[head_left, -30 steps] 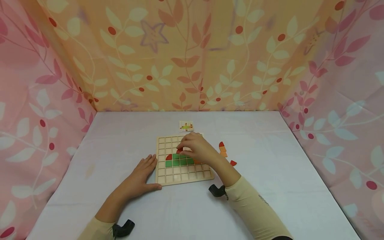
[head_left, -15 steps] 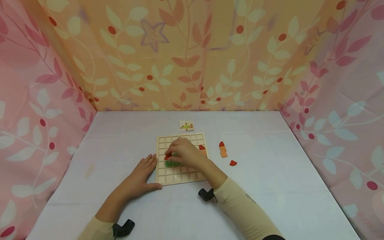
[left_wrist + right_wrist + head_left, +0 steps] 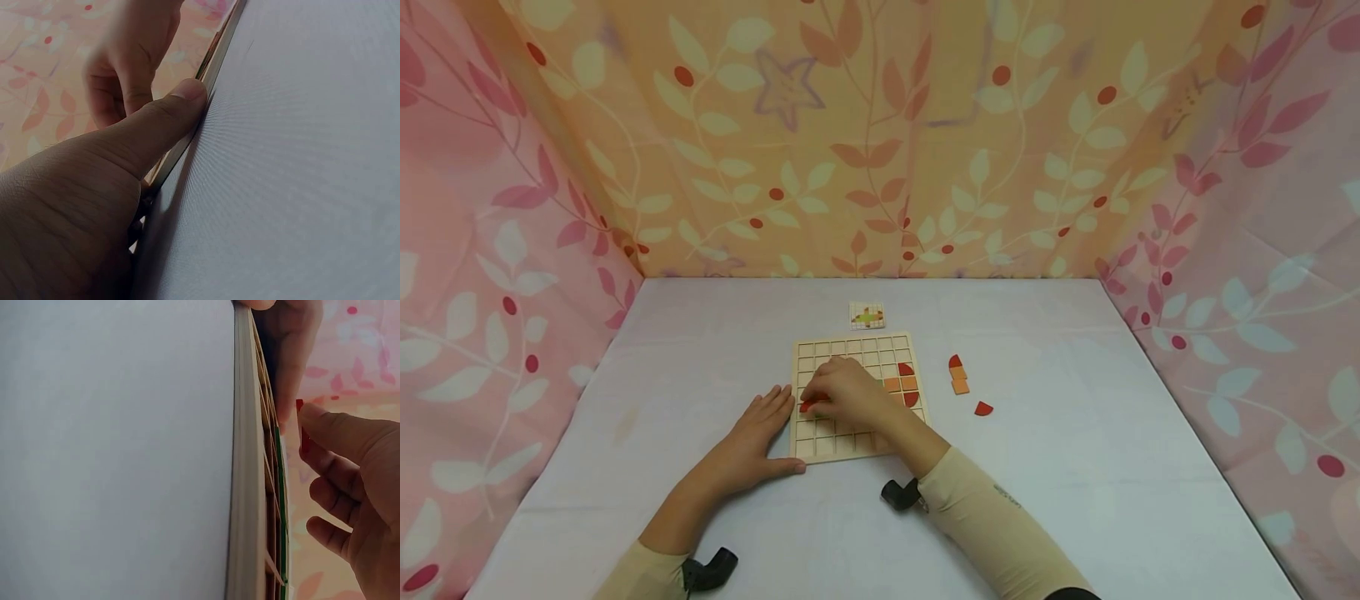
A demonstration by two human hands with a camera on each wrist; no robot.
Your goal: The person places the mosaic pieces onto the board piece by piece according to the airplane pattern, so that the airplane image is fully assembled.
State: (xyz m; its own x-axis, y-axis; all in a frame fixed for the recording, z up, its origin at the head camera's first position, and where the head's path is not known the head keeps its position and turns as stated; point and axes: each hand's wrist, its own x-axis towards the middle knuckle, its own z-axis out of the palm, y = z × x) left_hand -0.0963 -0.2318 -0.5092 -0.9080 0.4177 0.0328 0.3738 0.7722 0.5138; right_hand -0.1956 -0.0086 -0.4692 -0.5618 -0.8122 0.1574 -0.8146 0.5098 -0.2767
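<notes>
A wooden grid board lies flat on the table. My left hand rests along its left side, fingers extended, with the thumb at the near corner. Above the board's left part, my right hand pinches a small red piece between thumb and fingertips; in the right wrist view it is raised off the surface. Orange squares and red quarter-rounds sit in the board's right cells. A strip of green pieces shows in the right wrist view, but my right hand mostly covers it from above.
A small pattern card lies behind the board. To the right are loose orange squares, a red piece touching them, and a separate red quarter-round. Patterned cloth walls enclose the table's back and sides.
My right hand has moved left and nearer across the board with a red piece, uncovering the orange and red pieces on the right. My left hand stays in place.
</notes>
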